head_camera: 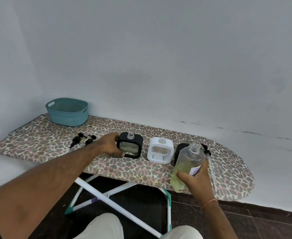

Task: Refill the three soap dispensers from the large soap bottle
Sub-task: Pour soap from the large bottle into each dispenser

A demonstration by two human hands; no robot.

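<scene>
Head view. Landmark: white dispenser point(160, 150), uncapped, upright mid-way along the ironing board point(43, 135). Left of it, the black dispenser point(130, 147), also uncapped; left hand point(109, 145) grips its left side, thumb low on the front edge. Right of the white one, a second black dispenser point(180, 150), mostly hidden behind the large soap bottle point(187, 167). Right hand point(194, 178) grips that bottle low down, bottle tilted, open neck up, yellow-green soap in the lower part. Two pump heads point(83, 139) lie further left; another pump point(207, 152) right, behind the bottle. Teal basket point(67, 112) far left at the board's back.
</scene>
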